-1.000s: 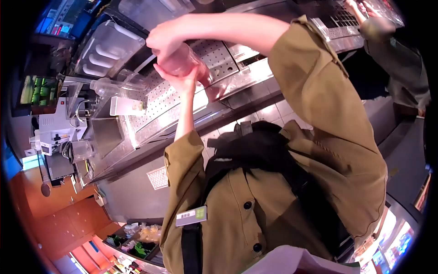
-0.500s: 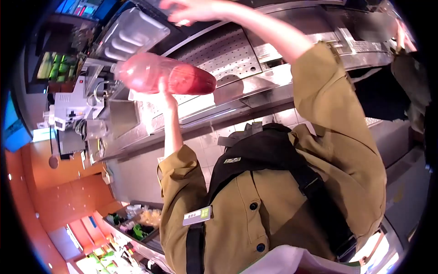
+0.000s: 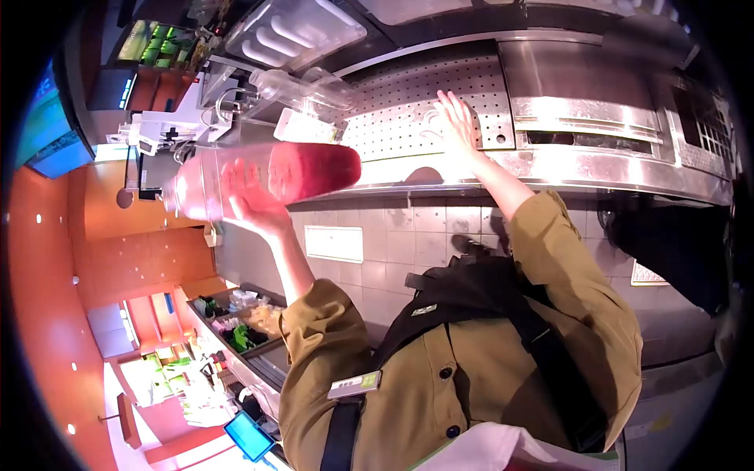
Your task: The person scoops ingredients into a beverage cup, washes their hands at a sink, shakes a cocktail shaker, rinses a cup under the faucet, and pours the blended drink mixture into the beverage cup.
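My left hand [image 3: 255,206] grips a tall clear shaker cup [image 3: 212,182] around its middle. Red liquid or pulp fills the shaker's wide rounded end, which points right in the picture; the narrower end points left. Over the perforated metal drain tray [image 3: 385,118], my right hand [image 3: 458,124] has its fingers stretched out and holds nothing. Whether it touches the tray I cannot tell. Just beyond the shaker, clear plastic pitchers [image 3: 328,90] and a white box [image 3: 302,125] sit at the tray's left end.
A clear compartmented bin [image 3: 302,35] sits behind the tray. At the left stands a white machine [image 3: 177,122]. The steel counter's front edge [image 3: 550,179] runs across the view. Another person in dark clothing [image 3: 667,243] stands at the right. Ingredient containers [image 3: 243,322] line a lower-left counter.
My left hand has brought the shaker down and nearer to my body. My right hand has moved from the upper left to over the drain tray. The head view has shifted.
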The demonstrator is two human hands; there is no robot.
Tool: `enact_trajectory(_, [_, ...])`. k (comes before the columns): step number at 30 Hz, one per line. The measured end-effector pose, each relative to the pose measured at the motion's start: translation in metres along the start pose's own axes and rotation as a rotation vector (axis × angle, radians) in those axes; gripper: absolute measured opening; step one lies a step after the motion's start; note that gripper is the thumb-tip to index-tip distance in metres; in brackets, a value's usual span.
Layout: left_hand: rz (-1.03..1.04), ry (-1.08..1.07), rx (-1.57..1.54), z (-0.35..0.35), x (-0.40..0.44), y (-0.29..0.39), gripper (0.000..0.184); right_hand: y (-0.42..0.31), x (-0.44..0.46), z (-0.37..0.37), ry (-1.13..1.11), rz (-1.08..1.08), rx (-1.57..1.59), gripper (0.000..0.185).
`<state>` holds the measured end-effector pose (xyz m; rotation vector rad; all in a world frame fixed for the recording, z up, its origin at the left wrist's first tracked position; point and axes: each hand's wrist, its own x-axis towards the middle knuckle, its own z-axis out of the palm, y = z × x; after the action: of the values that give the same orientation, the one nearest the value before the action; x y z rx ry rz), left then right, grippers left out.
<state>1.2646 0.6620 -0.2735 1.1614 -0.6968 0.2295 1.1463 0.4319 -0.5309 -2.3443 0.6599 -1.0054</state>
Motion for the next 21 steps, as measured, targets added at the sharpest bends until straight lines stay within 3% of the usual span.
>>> enact_trajectory(3, [-0.015,0.104,0.041,-0.027,-0.015,-0.004,0.065,-0.028,0.011,-0.002,-0.154,0.070,0.129,0.068])
enact_trajectory(4, [-0.036,0.103,0.122,-0.040,-0.018,-0.009,0.061,-0.044,0.015,-0.007,-0.211,0.146,0.247,0.067])
enact_trajectory(5, [-0.052,0.085,0.196,-0.051,-0.019,-0.013,0.057,-0.047,0.018,0.004,-0.288,0.084,0.360,0.062])
enact_trajectory(6, [-0.247,0.208,0.231,-0.039,-0.024,0.002,0.055,-0.072,0.020,-0.013,-0.359,0.195,0.460,0.053])
enact_trajectory(8, [-0.364,0.186,0.059,-0.070,-0.021,-0.002,0.053,-0.100,0.028,-0.003,-0.314,0.247,0.563,0.056])
enact_trajectory(14, [0.081,0.039,0.396,-0.162,0.015,-0.035,0.055,-0.190,0.060,0.164,-0.213,0.474,0.509,0.069])
enact_trajectory(18, [0.045,-0.025,0.395,-0.186,0.031,-0.051,0.057,-0.212,0.075,0.213,-0.206,0.549,0.457,0.079])
enact_trajectory(21, [0.009,-0.086,0.353,-0.190,0.047,-0.062,0.059,-0.204,0.080,0.217,-0.326,0.400,0.462,0.091])
